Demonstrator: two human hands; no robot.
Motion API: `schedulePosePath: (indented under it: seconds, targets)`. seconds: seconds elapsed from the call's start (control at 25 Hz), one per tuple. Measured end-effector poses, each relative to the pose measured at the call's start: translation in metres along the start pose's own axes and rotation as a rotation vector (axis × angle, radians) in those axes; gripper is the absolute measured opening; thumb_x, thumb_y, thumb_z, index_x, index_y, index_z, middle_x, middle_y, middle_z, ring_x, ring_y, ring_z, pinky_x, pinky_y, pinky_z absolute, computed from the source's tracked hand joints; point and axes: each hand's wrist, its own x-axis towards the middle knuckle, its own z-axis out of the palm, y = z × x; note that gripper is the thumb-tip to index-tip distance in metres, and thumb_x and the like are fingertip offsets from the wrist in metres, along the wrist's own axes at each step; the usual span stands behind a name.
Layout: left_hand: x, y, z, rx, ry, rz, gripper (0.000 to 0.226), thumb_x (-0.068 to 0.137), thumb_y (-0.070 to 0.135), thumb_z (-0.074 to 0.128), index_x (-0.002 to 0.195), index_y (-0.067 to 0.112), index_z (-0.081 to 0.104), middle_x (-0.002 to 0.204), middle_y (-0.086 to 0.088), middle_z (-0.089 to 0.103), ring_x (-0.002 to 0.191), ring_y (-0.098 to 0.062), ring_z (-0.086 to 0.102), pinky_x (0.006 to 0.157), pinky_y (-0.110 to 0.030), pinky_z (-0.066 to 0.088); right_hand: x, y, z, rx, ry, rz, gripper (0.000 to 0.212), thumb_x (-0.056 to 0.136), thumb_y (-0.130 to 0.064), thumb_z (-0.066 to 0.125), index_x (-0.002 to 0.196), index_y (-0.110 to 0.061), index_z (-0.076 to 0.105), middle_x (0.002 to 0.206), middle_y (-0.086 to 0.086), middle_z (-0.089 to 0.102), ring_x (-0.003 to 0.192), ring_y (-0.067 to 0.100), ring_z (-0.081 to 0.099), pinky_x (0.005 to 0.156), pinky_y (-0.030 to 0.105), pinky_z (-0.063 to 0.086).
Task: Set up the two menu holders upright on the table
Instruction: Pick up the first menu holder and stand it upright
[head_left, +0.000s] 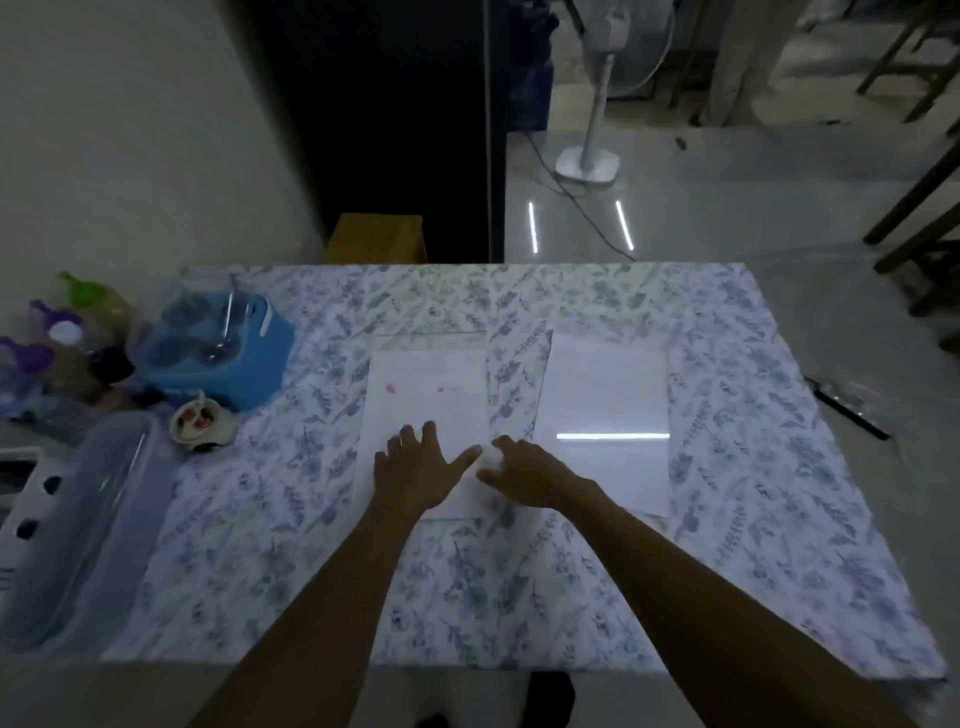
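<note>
Two clear menu holders with white sheets lie flat on the floral tablecloth (519, 571). The left menu holder (426, 395) has small pink marks near its top. My left hand (421, 473) rests palm down on its lower part with fingers spread. My right hand (524, 473) touches that holder's lower right edge, fingers curled at the rim; whether it grips the edge is unclear. The right menu holder (605, 410) lies flat beside it, untouched, with a bright light strip reflected across it.
At the table's left stand a blue container (228, 348), a small bowl (200, 423), a clear lidded box (78, 525) and several bottles (57, 338). A dark flat object (852, 405) lies at the right edge. A fan (592, 161) stands on the floor beyond.
</note>
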Motion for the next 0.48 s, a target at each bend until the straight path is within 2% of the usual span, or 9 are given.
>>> schedulePosePath:
  seconds: [0.08,0.16,0.24,0.32,0.4,0.48]
  targets:
    - [0.007,-0.021,0.006,-0.001,0.026,-0.098,0.102,0.084,0.085,0.033,0.159,0.017,0.020,0.165,-0.023,0.015,0.150,-0.041,0.019,0.118,-0.058,0.018,0.012,-0.012,0.014,-0.005,0.077,0.052,0.075,0.094,-0.053,0.054,0.153,-0.013,0.030,0.155,0.021,0.037,0.136,0.041,0.047,0.111,0.049,0.043]
    - [0.011,-0.045,0.013,-0.069,0.039,-0.204,0.102,0.085,0.082,0.040,0.159,0.015,0.018,0.163,-0.027,0.012,0.149,-0.045,0.017,0.118,-0.059,0.018,0.011,-0.024,0.024,0.025,0.190,0.101,0.069,0.096,-0.045,0.057,0.149,-0.009,0.031,0.148,0.025,0.037,0.127,0.044,0.052,0.103,0.048,0.048]
    - [0.011,-0.060,0.024,-0.137,0.024,-0.253,0.101,0.086,0.077,0.048,0.158,0.013,0.018,0.158,-0.031,0.019,0.144,-0.048,0.023,0.115,-0.059,0.024,0.015,-0.034,0.036,0.099,0.293,0.150,0.065,0.095,-0.038,0.059,0.145,-0.006,0.033,0.142,0.025,0.038,0.121,0.046,0.055,0.099,0.047,0.049]
    - [0.007,-0.067,0.029,-0.144,0.030,-0.218,0.099,0.087,0.072,0.053,0.157,0.012,0.018,0.154,-0.032,0.025,0.140,-0.049,0.028,0.112,-0.057,0.033,0.018,-0.039,0.045,0.214,0.367,0.242,0.064,0.092,-0.034,0.062,0.142,-0.005,0.036,0.139,0.022,0.042,0.120,0.045,0.054,0.099,0.046,0.048]
    - [0.008,-0.075,0.029,-0.208,0.041,-0.206,0.094,0.088,0.066,0.057,0.156,0.011,0.021,0.149,-0.031,0.033,0.135,-0.047,0.036,0.110,-0.053,0.037,0.018,-0.043,0.044,0.385,0.368,0.347,0.063,0.088,-0.033,0.063,0.140,-0.006,0.041,0.134,0.019,0.048,0.120,0.040,0.056,0.095,0.043,0.049]
    - [0.008,-0.088,0.020,-0.348,0.064,-0.208,0.086,0.088,0.061,0.062,0.149,0.008,0.032,0.143,-0.027,0.047,0.127,-0.044,0.049,0.106,-0.050,0.044,0.016,-0.041,0.039,0.552,0.307,0.400,0.053,0.086,-0.030,0.064,0.130,-0.006,0.050,0.121,0.014,0.059,0.104,0.034,0.063,0.081,0.039,0.054]
